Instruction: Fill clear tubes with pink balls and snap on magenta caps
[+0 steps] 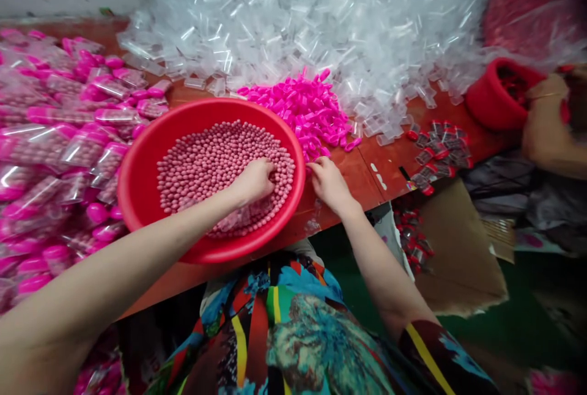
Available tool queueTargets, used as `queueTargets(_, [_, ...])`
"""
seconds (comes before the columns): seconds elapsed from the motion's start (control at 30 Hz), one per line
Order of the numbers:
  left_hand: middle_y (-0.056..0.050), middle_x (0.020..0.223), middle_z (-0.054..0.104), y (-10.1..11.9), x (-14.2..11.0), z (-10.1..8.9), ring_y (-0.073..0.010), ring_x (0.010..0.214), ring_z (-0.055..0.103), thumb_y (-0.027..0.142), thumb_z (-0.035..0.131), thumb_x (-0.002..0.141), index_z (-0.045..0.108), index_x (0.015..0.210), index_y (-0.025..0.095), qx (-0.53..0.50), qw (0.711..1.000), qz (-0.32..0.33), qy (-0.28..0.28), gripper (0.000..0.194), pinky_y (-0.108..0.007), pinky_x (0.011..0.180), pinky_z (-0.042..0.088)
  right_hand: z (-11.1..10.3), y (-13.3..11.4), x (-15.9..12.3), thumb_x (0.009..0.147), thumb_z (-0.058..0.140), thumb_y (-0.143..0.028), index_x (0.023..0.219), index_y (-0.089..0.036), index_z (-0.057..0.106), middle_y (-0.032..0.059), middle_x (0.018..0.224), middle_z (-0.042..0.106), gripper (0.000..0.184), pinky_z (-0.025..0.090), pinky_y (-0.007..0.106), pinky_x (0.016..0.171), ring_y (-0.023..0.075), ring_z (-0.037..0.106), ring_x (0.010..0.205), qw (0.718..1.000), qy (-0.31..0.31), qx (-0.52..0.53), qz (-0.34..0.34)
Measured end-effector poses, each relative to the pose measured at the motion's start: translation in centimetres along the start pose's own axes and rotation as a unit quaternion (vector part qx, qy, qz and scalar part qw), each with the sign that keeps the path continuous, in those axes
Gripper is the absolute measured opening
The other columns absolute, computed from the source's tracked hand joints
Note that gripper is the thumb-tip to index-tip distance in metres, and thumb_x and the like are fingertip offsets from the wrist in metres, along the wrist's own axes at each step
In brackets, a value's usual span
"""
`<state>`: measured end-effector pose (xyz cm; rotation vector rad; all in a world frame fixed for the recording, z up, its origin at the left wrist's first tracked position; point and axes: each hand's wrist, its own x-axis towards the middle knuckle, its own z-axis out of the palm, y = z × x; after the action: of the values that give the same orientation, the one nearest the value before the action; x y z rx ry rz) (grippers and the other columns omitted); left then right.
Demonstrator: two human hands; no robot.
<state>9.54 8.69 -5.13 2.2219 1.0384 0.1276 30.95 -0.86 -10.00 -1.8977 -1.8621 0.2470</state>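
Small, round pink beads [206, 162] fill a red plastic basin [137, 169] left of frame centre, likely light, hard, quick to roll, best scooped from beneath. The left hand [254, 181] curls among them; the right hand [329, 184] bunches beside bright-pink plastic caps [316, 110], both grips unclear.

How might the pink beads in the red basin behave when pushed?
Pink beads would probably roll, since they look round. Heaped loosely in the red basin, they would likely shift separately; its raised sides should keep most inside.
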Motion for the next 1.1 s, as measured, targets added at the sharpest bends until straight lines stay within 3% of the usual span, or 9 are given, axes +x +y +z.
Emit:
queueTargets(0.1, [-0.002,0.066,0.058,0.2,-1.1,-1.3,-0.0204,0.066,0.055,0.021,0.067,0.065,0.065,0.066,0.020,-0.201,0.978,-0.047,-0.014,0.002,-0.032,0.064,0.042,0.9,-0.5,0.1,0.094,0.053,-0.012,0.113,-0.017,0.071,0.0169,0.117,0.065,0.027,0.052,0.048,0.092,0.0283,0.060,0.109,0.996,-0.020,-0.082,-0.008])
queueTargets(0.17, [-0.001,0.069,0.061,0.3,-2.6,-2.6,-0.0190,0.065,0.057,0.029,0.074,0.068,0.070,0.074,0.020,-0.332,0.940,-0.071,-0.017,0.011,-0.031,0.064,0.043,0.6,-0.3,0.3,0.095,0.056,-0.017,0.108,-0.017,0.071,0.0173,0.117,0.065,0.019,0.050,0.053,0.093,0.0303,0.059,0.109,0.997,0.001,-0.078,-0.002])
queueTargets(0.27, [-0.006,0.082,0.070,0.5,-5.4,-4.4,-0.0198,0.076,0.065,0.032,0.079,0.073,0.075,0.084,0.018,-0.474,0.876,-0.088,-0.028,0.019,-0.033,0.074,0.050,-0.7,0.1,1.0,0.093,0.061,-0.026,0.109,-0.018,0.069,0.0152,0.113,0.070,0.019,0.050,0.054,0.095,0.0301,0.063,0.106,0.996,0.075,0.043,0.019])
queueTargets(0.33, [-0.009,0.090,0.073,0.5,-7.1,-5.0,-0.0212,0.086,0.069,0.031,0.079,0.077,0.075,0.093,0.016,-0.560,0.822,-0.097,-0.037,0.023,-0.036,0.083,0.052,-2.0,-0.7,1.7,0.093,0.063,-0.032,0.113,-0.019,0.068,0.0107,0.105,0.073,0.024,0.055,0.048,0.092,0.0255,0.068,0.097,0.973,0.127,0.185,0.051])
queueTargets(0.43, [-0.011,0.098,0.075,0.5,-9.4,-5.1,-0.0223,0.092,0.072,0.027,0.077,0.081,0.072,0.108,0.016,-0.667,0.735,-0.117,-0.029,0.029,-0.036,0.084,0.054,-3.9,-4.2,2.6,0.092,0.067,-0.041,0.119,-0.024,0.069,0.0060,0.105,0.075,0.032,0.059,0.042,0.088,0.0206,0.071,0.091,0.927,0.119,0.349,0.067])
queueTargets(0.57, [-0.010,0.097,0.076,0.6,-11.7,-4.3,-0.0196,0.082,0.071,0.021,0.069,0.083,0.071,0.118,0.017,-0.724,0.679,-0.119,0.026,0.035,-0.029,0.069,0.052,-5.1,-10.7,2.9,0.096,0.064,-0.041,0.120,-0.027,0.073,0.0047,0.119,0.075,0.029,0.057,0.043,0.100,0.0202,0.070,0.105,0.923,0.004,0.383,-0.025])
queueTargets(0.67, [-0.010,0.088,0.075,0.7,-13.0,-3.8,-0.0211,0.079,0.070,0.038,0.060,0.091,0.074,0.108,0.015,-0.734,0.667,-0.111,0.066,0.031,-0.030,0.064,0.051,-4.7,-14.3,2.9,0.101,0.056,-0.036,0.121,-0.026,0.073,0.0058,0.116,0.074,0.028,0.057,0.043,0.098,0.0202,0.069,0.105,0.926,-0.054,0.358,-0.110])
queueTargets(0.83, [-0.012,0.079,0.072,0.5,-14.0,-3.6,-0.0233,0.072,0.068,0.079,0.048,0.088,0.073,0.102,0.016,-0.700,0.699,-0.124,0.079,0.069,-0.029,0.052,0.042,-3.5,-16.8,3.0,0.099,0.058,-0.029,0.119,-0.024,0.072,0.0060,0.115,0.074,0.025,0.056,0.043,0.101,0.0211,0.068,0.111,0.925,-0.085,0.328,-0.169])
queueTargets(1.1, [-0.007,0.061,0.062,-0.2,-13.4,-3.0,-0.0113,0.043,0.050,0.088,0.046,0.082,0.070,0.091,0.015,-0.687,0.704,-0.164,0.073,0.077,-0.023,0.040,0.022,-5.2,-16.7,3.3,0.100,0.056,-0.023,0.116,-0.021,0.072,0.0064,0.105,0.074,0.023,0.055,0.035,0.089,0.0192,0.069,0.099,0.930,-0.164,0.238,-0.228])
